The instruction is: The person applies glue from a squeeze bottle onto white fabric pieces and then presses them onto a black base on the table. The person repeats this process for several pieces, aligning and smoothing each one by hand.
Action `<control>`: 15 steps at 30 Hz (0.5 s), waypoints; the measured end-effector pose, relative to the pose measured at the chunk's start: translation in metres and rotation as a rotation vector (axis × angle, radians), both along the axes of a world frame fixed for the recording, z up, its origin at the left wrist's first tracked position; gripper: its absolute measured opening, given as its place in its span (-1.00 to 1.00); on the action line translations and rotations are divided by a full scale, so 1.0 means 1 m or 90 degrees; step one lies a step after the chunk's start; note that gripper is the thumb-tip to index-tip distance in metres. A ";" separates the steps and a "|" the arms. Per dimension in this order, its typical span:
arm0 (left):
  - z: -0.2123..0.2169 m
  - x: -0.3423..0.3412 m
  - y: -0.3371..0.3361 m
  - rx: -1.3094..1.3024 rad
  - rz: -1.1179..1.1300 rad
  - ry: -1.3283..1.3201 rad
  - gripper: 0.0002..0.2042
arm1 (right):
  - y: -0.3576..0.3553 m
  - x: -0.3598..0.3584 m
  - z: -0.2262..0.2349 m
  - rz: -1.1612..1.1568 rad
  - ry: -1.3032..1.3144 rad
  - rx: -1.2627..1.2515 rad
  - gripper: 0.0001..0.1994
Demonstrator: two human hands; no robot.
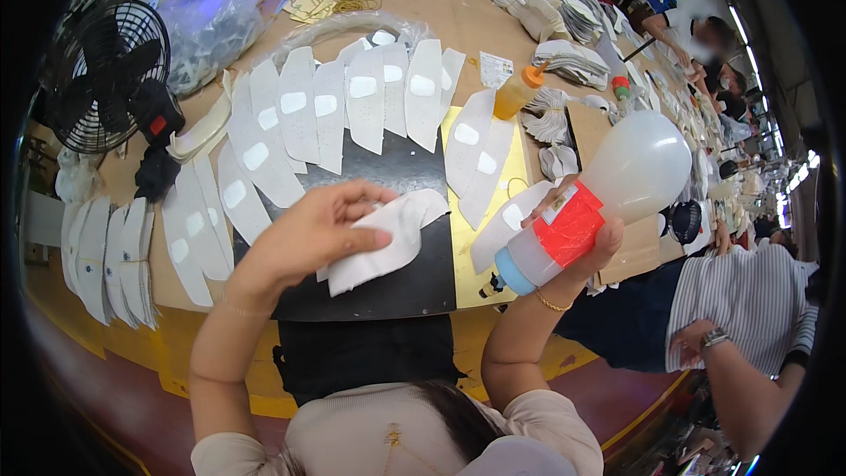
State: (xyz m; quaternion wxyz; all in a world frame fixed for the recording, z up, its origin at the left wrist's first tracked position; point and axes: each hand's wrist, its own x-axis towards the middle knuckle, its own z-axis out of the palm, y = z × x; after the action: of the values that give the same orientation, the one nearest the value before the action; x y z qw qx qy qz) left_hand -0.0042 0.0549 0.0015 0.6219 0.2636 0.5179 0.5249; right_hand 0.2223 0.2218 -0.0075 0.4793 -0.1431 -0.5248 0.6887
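My left hand is closed on a white fabric piece, curled over and lifted above a black board. In my right hand is a large translucent squeeze bottle, tilted with its blue cap pointing down and left. Red tape wraps the bottle near the grip. Pale perforated fabric pieces with white oval patches fan around the board. A few more patched pieces lie on a yellow sheet.
An orange-capped bottle stands beyond the yellow sheet. A black fan is at the far left, near a clear plastic bag. Stacked pieces lie at the left edge. Close by on the right is a person in a striped top.
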 end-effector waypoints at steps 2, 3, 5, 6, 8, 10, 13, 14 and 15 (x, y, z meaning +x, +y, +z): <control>0.010 -0.001 0.023 0.093 -0.029 0.006 -0.60 | -0.003 -0.001 0.000 -0.006 0.026 -0.009 -0.29; 0.014 -0.004 0.036 0.130 -0.053 0.039 -0.60 | -0.003 0.000 -0.001 -0.006 0.033 -0.011 -0.30; 0.028 -0.004 0.057 0.185 -0.070 0.042 -0.60 | -0.003 0.006 -0.002 -0.014 0.046 -0.011 -0.31; 0.034 -0.005 0.062 0.211 -0.079 0.044 -0.60 | -0.002 0.010 -0.003 -0.007 0.053 -0.025 -0.32; 0.042 -0.009 0.061 0.225 -0.037 0.084 -0.60 | 0.000 0.016 -0.005 0.008 0.067 -0.054 -0.32; 0.038 -0.017 0.058 0.215 0.029 0.180 -0.58 | 0.001 0.018 -0.004 0.031 0.080 -0.051 -0.34; -0.012 -0.027 0.035 0.193 0.284 0.836 -0.55 | 0.000 0.014 -0.003 0.014 0.074 -0.044 -0.35; -0.021 -0.023 0.026 0.152 0.245 0.824 -0.55 | -0.001 0.012 -0.006 -0.003 0.067 -0.046 -0.36; -0.028 -0.017 0.013 0.109 0.205 0.812 -0.56 | 0.001 0.012 -0.009 0.019 0.070 -0.041 -0.35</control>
State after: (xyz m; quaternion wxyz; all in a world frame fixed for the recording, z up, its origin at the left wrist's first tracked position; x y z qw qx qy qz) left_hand -0.0214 0.0679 -0.0267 0.0842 0.4905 0.7739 0.3916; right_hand 0.2344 0.2233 -0.0163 0.4924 -0.1126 -0.4771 0.7192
